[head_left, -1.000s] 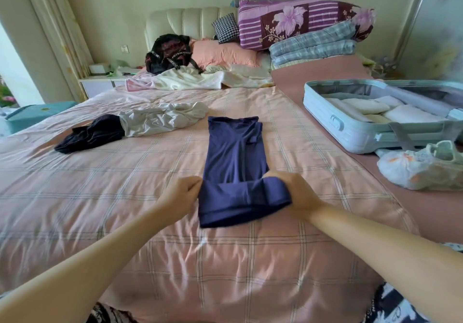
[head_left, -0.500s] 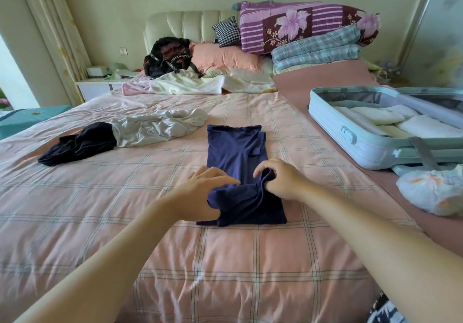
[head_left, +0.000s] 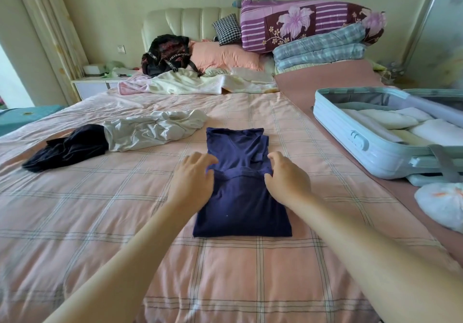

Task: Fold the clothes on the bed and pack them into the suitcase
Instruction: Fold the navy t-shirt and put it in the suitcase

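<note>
Head view: a person's bare arms reach across a pink checked bed (head_left: pixel 100 209) to a navy shirt (head_left: pixel 240 204). The shirt lies flat at the middle of the bed, folded to a narrow strip, its nearer layer lapped over the farther part. The left hand (head_left: pixel 193 179) rests at the shirt's left edge and the right hand (head_left: pixel 288 177) at its right edge, both by the end of the upper layer. Neither grip pinches cloth: the left fingers are spread, while the right fingers lie loosely bent on the fabric.

Left of the shirt, a crumpled white garment (head_left: pixel 155 129) touches a black garment (head_left: pixel 67 149), both unfolded. An open pale blue suitcase (head_left: pixel 363 147) sits well to the right on a mauve cover, with pale folded clothes inside. Just beside its near corner lies a white plastic bag (head_left: pixel 441 204). Pillows, stacked quilts and a black backpack (head_left: pixel 165 54) crowd the headboard.
</note>
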{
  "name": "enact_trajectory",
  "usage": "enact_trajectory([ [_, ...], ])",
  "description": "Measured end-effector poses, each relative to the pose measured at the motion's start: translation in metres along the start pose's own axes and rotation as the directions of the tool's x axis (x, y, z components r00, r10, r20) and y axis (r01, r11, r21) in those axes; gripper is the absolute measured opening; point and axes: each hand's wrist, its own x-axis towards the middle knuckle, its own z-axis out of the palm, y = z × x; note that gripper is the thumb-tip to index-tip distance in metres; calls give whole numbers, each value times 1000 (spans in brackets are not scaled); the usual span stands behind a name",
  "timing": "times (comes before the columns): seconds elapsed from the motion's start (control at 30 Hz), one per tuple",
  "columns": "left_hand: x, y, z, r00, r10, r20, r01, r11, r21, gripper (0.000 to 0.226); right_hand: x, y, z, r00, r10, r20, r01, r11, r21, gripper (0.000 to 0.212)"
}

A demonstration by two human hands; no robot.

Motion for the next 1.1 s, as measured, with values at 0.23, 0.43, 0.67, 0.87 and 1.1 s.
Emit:
enact_trajectory([
  [0.23,-7,-4,25,816,-80,572,-98,957,273,58,3,18,5,999,33,28,-35,998,48,36],
  [0.43,-5,6,23,905,-38,424,-177,872,456,56,1,16,-2,928,-333,-169,308,939,-154,36],
  [0.67,-45,7,22,824,208,526,-327,934,143,87,-40,13,3,812,-338,477,471,861,-192,80],
  [0.87,-59,-7,-13,776,128,618,-314,928,202,98,-52,31,-10,862,-257,437,420,845,-331,97],
  [1.1,-63,3,-31,758,225,612,-399,903,162,85,-77,12,-19,760,-478,441,607,765,-216,90],
])
